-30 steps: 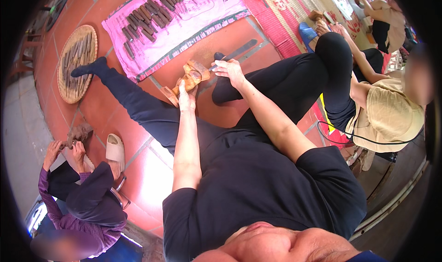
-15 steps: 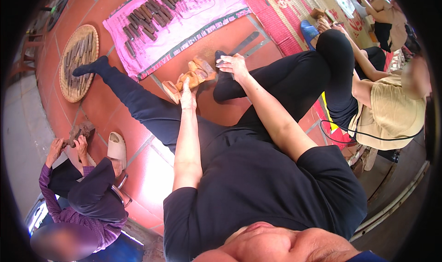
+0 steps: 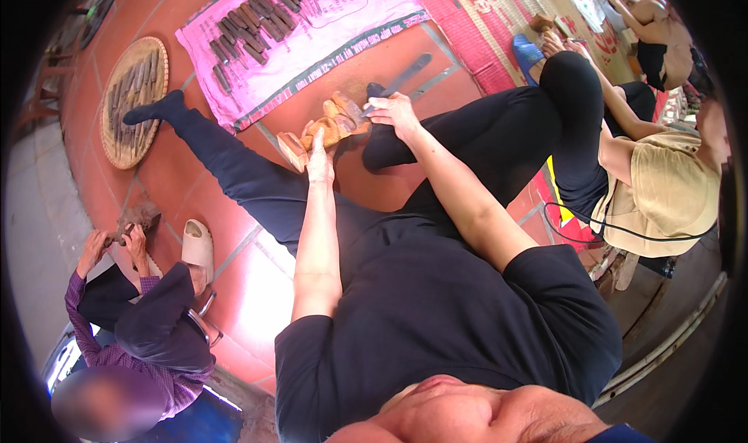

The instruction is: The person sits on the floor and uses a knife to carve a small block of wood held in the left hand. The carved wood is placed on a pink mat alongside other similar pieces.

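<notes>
My left hand (image 3: 319, 161) is closed on the near side of an orange-brown, bark-like piece (image 3: 324, 131). The piece lies against a pale wooden block (image 3: 293, 151) on the floor between my legs. My right hand (image 3: 396, 114) is closed round a knife (image 3: 409, 72), whose long flat grey blade points away to the upper right. A short part of it shows on the other side of my fingers, close to the orange-brown piece. My dark-socked right foot (image 3: 375, 148) is just beneath that hand. The grip itself is partly hidden by my fingers.
Dark brown sticks (image 3: 253, 26) lie on a pink printed sheet (image 3: 304, 53) ahead. A round woven tray (image 3: 111, 143) with more sticks stands left, by my other foot. One person (image 3: 144, 326) sits at left handling a brown piece; another (image 3: 670, 178) sits close at right.
My right hand and the knife have shifted very slightly. The left hand keeps its hold on the orange-brown piece. The view has moved a little.
</notes>
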Tool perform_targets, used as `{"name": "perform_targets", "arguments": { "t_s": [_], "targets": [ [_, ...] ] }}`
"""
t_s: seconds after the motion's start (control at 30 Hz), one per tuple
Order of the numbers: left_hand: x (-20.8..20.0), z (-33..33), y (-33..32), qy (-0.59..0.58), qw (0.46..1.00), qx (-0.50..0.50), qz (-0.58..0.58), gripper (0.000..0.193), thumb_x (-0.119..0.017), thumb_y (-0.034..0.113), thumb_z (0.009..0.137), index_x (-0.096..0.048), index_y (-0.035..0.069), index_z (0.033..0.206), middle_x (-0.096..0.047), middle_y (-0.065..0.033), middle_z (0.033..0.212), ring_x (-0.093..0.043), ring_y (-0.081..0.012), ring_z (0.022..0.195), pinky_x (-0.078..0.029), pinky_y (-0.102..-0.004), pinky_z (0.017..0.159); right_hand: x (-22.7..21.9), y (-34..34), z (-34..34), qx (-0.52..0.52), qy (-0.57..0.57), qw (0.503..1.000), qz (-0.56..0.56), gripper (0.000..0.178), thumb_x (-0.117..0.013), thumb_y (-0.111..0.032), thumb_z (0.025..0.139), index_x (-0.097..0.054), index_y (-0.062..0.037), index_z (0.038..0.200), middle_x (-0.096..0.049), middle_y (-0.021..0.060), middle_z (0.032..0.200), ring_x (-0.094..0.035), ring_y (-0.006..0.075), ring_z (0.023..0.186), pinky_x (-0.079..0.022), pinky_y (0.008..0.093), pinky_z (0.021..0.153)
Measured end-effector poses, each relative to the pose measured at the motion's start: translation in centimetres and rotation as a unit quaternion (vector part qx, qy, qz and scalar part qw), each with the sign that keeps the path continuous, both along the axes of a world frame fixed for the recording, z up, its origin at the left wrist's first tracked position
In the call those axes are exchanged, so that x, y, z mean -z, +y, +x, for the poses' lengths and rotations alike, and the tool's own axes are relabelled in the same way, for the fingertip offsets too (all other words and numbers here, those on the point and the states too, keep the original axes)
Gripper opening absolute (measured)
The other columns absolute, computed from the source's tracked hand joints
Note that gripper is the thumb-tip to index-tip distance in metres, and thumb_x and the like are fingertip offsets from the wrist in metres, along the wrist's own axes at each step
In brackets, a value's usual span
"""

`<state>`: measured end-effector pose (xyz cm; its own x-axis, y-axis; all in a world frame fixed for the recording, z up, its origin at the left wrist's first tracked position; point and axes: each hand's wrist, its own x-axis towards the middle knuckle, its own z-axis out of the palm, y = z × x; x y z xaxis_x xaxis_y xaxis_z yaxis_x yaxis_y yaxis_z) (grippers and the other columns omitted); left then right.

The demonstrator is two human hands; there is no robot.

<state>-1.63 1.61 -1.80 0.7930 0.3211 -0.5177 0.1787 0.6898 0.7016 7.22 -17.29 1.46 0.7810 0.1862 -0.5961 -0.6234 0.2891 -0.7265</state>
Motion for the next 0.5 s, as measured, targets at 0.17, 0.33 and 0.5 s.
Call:
{"name": "perform_targets", "arguments": {
  "t_s": [0.17,0.33,0.5],
  "targets": [
    [-0.3,0.0,0.0,0.009,1.0,0.001,0.006,0.041,-0.061,0.017,0.086,-0.045,0.017,0.123,-0.05,-0.0054,0.119,-0.053,-0.0222,0.108,-0.052,-0.042,0.085,-0.8,0.3,0.3,0.049,-0.013,0.999,-0.017,0.018,-0.066,-0.012,0.078,-0.058,-0.0038,0.092,-0.066,0.0099,0.078,-0.064,0.0167,0.066,-0.052,0.0279,0.059],
    [-1.2,0.2,-0.6,0.019,0.999,0.001,0.034,0.041,-0.061,0.015,0.085,-0.045,0.016,0.123,-0.049,-0.0054,0.12,-0.052,-0.0222,0.109,-0.051,-0.0435,0.085,-0.3,0.5,0.0,0.028,0.0,1.0,-0.011,0.017,-0.066,-0.013,0.078,-0.058,-0.0035,0.091,-0.066,0.0099,0.079,-0.064,0.0163,0.067,-0.051,0.0274,0.059],
    [-1.1,0.1,-0.4,0.01,1.0,0.0,0.014,0.042,-0.063,0.014,0.084,-0.045,0.015,0.122,-0.05,-0.0051,0.118,-0.053,-0.0216,0.107,-0.051,-0.0429,0.083,-0.1,0.0,0.3,0.075,-0.014,0.997,-0.011,0.018,-0.067,-0.015,0.078,-0.058,-0.0035,0.088,-0.067,0.0096,0.082,-0.063,0.0162,0.066,-0.051,0.0273,0.059]
  ]
}}
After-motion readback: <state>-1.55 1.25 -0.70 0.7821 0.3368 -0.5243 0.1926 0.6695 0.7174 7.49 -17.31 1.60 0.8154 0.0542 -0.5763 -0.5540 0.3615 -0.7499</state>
